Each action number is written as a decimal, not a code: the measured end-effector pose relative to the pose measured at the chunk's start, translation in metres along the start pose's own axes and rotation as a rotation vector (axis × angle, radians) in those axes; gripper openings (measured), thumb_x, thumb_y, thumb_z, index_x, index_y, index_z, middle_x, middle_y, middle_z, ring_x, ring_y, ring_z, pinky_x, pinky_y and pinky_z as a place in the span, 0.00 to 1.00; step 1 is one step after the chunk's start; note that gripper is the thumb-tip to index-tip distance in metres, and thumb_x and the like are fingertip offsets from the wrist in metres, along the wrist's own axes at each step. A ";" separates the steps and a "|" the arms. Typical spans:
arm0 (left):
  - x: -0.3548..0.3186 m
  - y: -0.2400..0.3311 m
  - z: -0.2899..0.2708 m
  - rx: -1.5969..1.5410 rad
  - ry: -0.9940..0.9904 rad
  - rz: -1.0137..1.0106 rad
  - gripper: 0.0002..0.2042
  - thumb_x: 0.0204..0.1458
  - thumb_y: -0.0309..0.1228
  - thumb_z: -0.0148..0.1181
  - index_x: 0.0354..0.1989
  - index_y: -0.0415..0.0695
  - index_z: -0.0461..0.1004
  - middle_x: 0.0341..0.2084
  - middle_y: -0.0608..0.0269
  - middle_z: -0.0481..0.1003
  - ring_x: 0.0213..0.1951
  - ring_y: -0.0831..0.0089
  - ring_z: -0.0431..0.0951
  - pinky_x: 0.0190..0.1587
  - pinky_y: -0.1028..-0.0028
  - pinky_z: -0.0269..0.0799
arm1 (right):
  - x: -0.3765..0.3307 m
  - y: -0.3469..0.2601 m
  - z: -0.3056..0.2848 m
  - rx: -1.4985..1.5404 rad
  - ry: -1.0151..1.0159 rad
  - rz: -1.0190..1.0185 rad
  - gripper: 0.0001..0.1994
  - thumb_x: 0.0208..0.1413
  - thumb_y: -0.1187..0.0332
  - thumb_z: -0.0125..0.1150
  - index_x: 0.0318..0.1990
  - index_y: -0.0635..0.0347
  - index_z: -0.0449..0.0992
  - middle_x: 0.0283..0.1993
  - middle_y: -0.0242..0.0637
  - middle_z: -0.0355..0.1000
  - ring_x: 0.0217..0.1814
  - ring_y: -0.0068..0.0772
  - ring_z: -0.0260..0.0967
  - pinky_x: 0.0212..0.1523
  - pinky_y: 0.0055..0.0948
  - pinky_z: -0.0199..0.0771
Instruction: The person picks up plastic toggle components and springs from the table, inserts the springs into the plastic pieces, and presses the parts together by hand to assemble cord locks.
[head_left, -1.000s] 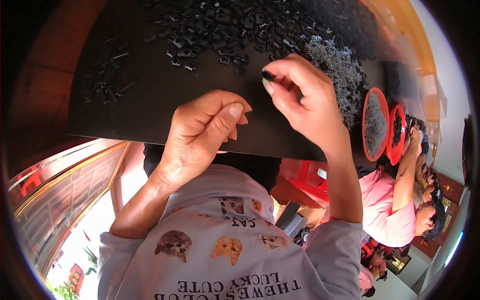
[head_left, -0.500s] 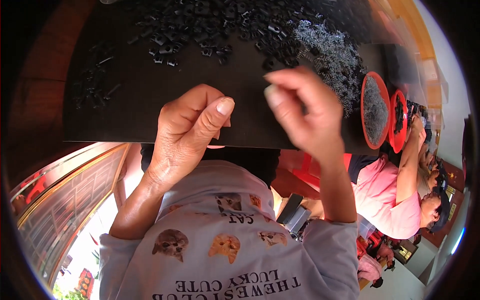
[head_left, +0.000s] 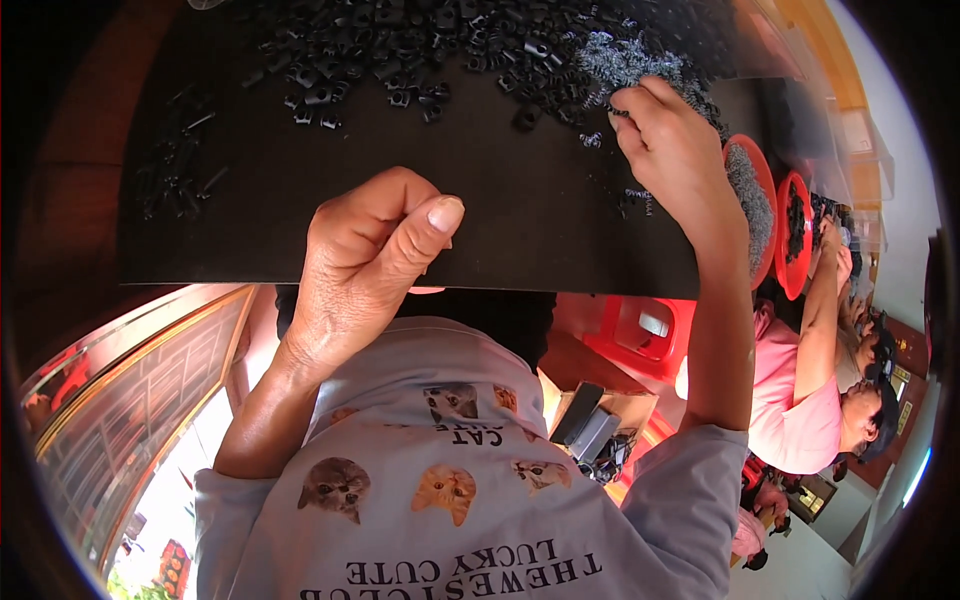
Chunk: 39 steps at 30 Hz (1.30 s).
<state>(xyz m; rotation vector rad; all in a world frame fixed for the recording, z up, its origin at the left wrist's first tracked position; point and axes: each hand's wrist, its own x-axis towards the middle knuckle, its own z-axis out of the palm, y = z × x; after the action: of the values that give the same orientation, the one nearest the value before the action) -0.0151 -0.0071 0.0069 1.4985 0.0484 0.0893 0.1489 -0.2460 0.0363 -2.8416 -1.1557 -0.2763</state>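
Right grip (head_left: 672,140) has been shifted from near the left grip (head_left: 365,248) to silvery springs (head_left: 625,58), heaped on the worktop (head_left: 520,225) beside black parts (head_left: 400,45); springs judged within reach. Whether one is pinched cannot be told. Left grip curled closed, contents hidden.

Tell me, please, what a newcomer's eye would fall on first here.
Probably the bare left hand, curled above the near edge of the dark table, and the right hand, at the heap of silvery springs. Next, perhaps, the sprawl of small black parts across the table's far side, and two vivid red bowls toward the picture's right.
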 end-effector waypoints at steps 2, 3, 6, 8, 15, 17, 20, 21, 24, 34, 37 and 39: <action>0.000 0.000 0.000 0.015 -0.007 0.011 0.15 0.60 0.37 0.59 0.25 0.39 0.71 0.18 0.74 0.66 0.23 0.87 0.62 0.25 0.82 0.60 | 0.002 0.001 0.002 -0.031 0.007 0.007 0.03 0.52 0.73 0.57 0.34 0.60 0.73 0.36 0.39 0.70 0.35 0.48 0.72 0.35 0.42 0.73; 0.000 0.000 0.000 0.016 -0.006 0.009 0.15 0.60 0.37 0.59 0.25 0.39 0.71 0.18 0.74 0.66 0.23 0.87 0.62 0.25 0.82 0.60 | 0.002 0.002 0.002 -0.062 0.013 0.015 0.03 0.51 0.74 0.56 0.33 0.60 0.71 0.36 0.39 0.70 0.35 0.48 0.72 0.35 0.42 0.73; 0.000 0.000 0.000 0.014 -0.006 0.006 0.15 0.60 0.37 0.59 0.26 0.39 0.71 0.18 0.74 0.67 0.23 0.86 0.62 0.25 0.82 0.60 | -0.002 -0.006 -0.006 0.164 0.076 0.058 0.04 0.49 0.76 0.56 0.34 0.60 0.71 0.34 0.40 0.70 0.33 0.47 0.72 0.33 0.40 0.72; 0.000 -0.001 -0.002 -0.003 -0.027 0.010 0.15 0.61 0.37 0.57 0.27 0.38 0.71 0.19 0.72 0.68 0.23 0.86 0.64 0.26 0.82 0.62 | -0.005 -0.014 -0.010 0.307 0.105 0.048 0.05 0.48 0.77 0.56 0.34 0.60 0.71 0.33 0.40 0.69 0.32 0.47 0.72 0.32 0.39 0.72; 0.000 -0.003 -0.011 0.006 -0.098 0.000 0.14 0.64 0.38 0.51 0.37 0.38 0.71 0.30 0.63 0.73 0.26 0.84 0.68 0.30 0.82 0.65 | -0.003 -0.080 -0.019 0.646 0.132 -0.210 0.11 0.46 0.87 0.57 0.38 0.64 0.73 0.31 0.38 0.68 0.25 0.30 0.65 0.26 0.24 0.66; 0.000 -0.002 -0.010 -0.046 -0.081 0.002 0.12 0.63 0.35 0.53 0.36 0.37 0.71 0.25 0.68 0.72 0.26 0.83 0.68 0.29 0.81 0.67 | -0.002 -0.094 -0.020 0.646 0.104 -0.224 0.12 0.45 0.87 0.58 0.38 0.65 0.73 0.32 0.41 0.69 0.26 0.37 0.68 0.27 0.28 0.69; 0.001 -0.001 -0.012 -0.039 -0.106 0.012 0.11 0.63 0.33 0.53 0.35 0.37 0.71 0.25 0.67 0.72 0.26 0.83 0.68 0.29 0.81 0.67 | -0.002 -0.106 -0.026 0.643 0.044 -0.229 0.12 0.44 0.87 0.59 0.38 0.66 0.73 0.32 0.42 0.69 0.27 0.41 0.70 0.28 0.32 0.71; 0.001 -0.001 -0.013 -0.038 -0.101 0.011 0.11 0.63 0.33 0.53 0.35 0.37 0.71 0.25 0.67 0.72 0.26 0.83 0.68 0.29 0.81 0.67 | -0.002 -0.108 -0.028 0.649 0.000 -0.221 0.13 0.43 0.87 0.60 0.38 0.66 0.73 0.32 0.42 0.68 0.28 0.42 0.70 0.28 0.33 0.72; 0.002 -0.001 -0.014 -0.046 -0.120 0.005 0.10 0.63 0.32 0.53 0.34 0.37 0.71 0.24 0.67 0.71 0.25 0.82 0.68 0.29 0.81 0.67 | 0.001 -0.108 -0.028 0.596 -0.010 -0.230 0.13 0.43 0.87 0.60 0.38 0.66 0.73 0.32 0.42 0.68 0.27 0.43 0.70 0.27 0.33 0.71; 0.004 -0.006 -0.018 -0.095 -0.105 -0.041 0.09 0.61 0.29 0.54 0.30 0.37 0.70 0.20 0.68 0.68 0.23 0.83 0.65 0.25 0.78 0.63 | 0.005 -0.120 -0.036 0.440 -0.021 -0.274 0.10 0.46 0.84 0.61 0.38 0.69 0.75 0.35 0.43 0.70 0.27 0.40 0.71 0.26 0.30 0.72; 0.004 -0.006 -0.019 -0.115 -0.088 -0.031 0.09 0.61 0.29 0.55 0.30 0.37 0.70 0.20 0.69 0.67 0.22 0.83 0.65 0.25 0.78 0.62 | 0.002 -0.123 -0.039 0.457 -0.032 -0.259 0.09 0.47 0.84 0.60 0.38 0.70 0.75 0.36 0.43 0.71 0.27 0.38 0.71 0.26 0.28 0.73; 0.005 -0.007 -0.019 -0.112 -0.097 -0.025 0.09 0.61 0.29 0.55 0.30 0.37 0.70 0.19 0.69 0.67 0.22 0.83 0.64 0.25 0.78 0.62 | 0.002 -0.122 -0.037 0.502 -0.031 -0.246 0.09 0.47 0.85 0.60 0.38 0.70 0.75 0.36 0.43 0.71 0.27 0.36 0.71 0.27 0.28 0.72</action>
<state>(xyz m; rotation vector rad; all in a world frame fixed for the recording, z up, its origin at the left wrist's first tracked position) -0.0115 0.0117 -0.0015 1.3882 -0.0155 -0.0010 0.0596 -0.1618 0.0715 -2.2820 -1.3544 0.0469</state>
